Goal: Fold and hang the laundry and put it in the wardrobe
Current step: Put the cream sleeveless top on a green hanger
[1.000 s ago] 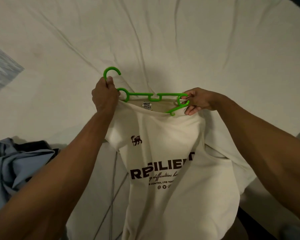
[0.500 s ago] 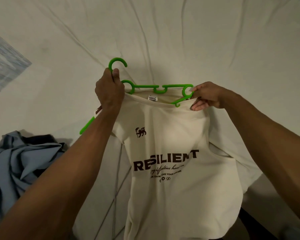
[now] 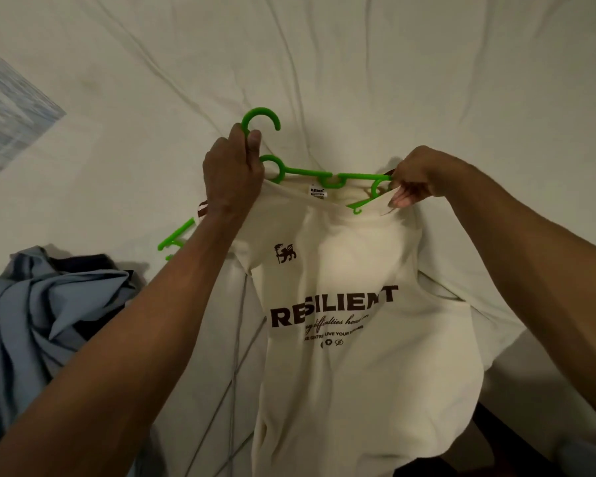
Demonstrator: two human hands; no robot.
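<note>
One cream T-shirt (image 3: 341,270), brown "RESILIENT" print, half-threaded on green hanger (image 3: 310,173).

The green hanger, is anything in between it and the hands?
No. The left hand grips the green hanger right below its hook, and the right hand pinches the cream T-shirt collar at the hanger's other end.

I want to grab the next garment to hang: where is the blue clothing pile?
The blue clothing pile lies at the head view's lower left on the bed sheet, beside the left forearm.
</note>
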